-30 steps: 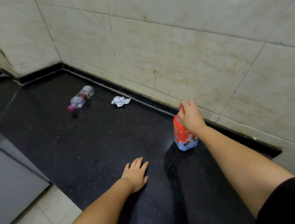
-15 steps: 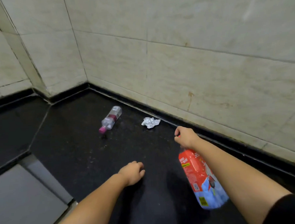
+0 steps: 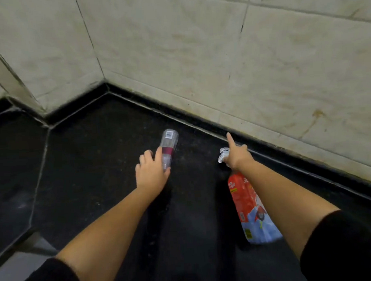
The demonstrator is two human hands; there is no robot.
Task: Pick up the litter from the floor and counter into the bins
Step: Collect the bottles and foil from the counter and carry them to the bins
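Head view: left hand (image 3: 152, 173) had moved from bare counter (image 3: 79, 166) onto the plastic bottle (image 3: 169, 147), fingers wrapping it; right hand (image 3: 236, 155), holding the red pack (image 3: 247, 205), now reached the foil wad (image 3: 223, 154), forefinger out.

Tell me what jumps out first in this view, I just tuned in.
Two bare arms reach across a black counter toward a tiled corner. The left hand is laid over a clear bottle lying on its side; the right hand grips a red and blue packet and reaches a crumpled foil scrap, forefinger out.
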